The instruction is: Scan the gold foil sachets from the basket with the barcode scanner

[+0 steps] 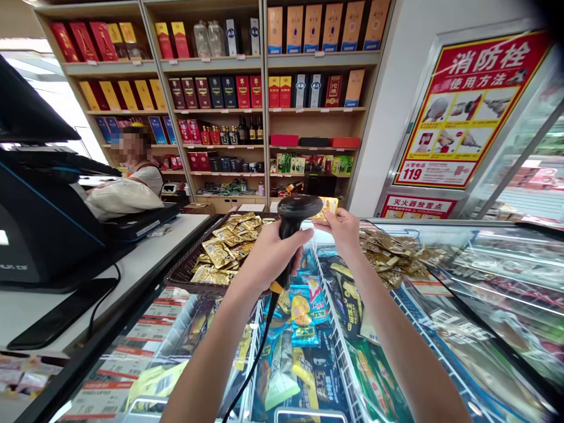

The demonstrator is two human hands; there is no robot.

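My left hand (pixel 282 249) is wrapped round the handle of a black barcode scanner (pixel 299 207), its head tilted up and a cable running down from the grip. Just to the right, my right hand (pixel 342 230) pinches a small gold-and-white packet (pixel 328 207), held close by the scanner head. Below and left, a brown woven basket (pixel 176 276) holds many gold packets (pixel 224 244). A loose heap of similar gold packets (pixel 390 252) lies on the freezer glass to the right, beyond my right forearm.
Under my arms is a glass-topped freezer (pixel 145 329) with wire dividers and packaged ice creams (pixel 304 311). At left stand a checkout machine (pixel 48 223) and a white bag (pixel 126 197) on a counter; a person (pixel 143 158) is behind. Shelves of boxes (pixel 220 91) line the back wall.
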